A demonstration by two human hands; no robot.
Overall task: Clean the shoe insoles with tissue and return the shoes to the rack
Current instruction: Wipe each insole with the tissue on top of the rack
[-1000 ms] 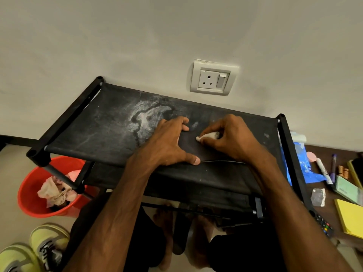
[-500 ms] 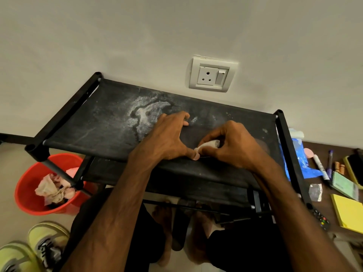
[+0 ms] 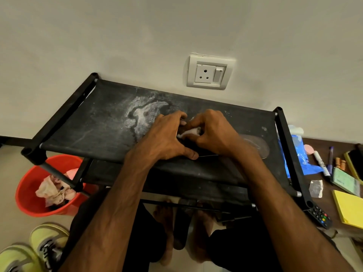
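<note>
Step in hand: wiping. My right hand (image 3: 214, 134) pinches the tissue (image 3: 191, 132) mid-shelf on the rack (image 3: 78, 130). My left hand (image 3: 165, 138) presses flat, touching it. I cannot tell an insole from the black fabric. Next, I judge: short firm strokes, then collect the shoes (image 3: 39, 246) from the floor, near left.

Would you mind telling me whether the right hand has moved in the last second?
Yes. The right hand, pinching the tissue, has shifted left toward the white stain on the rack.
</note>
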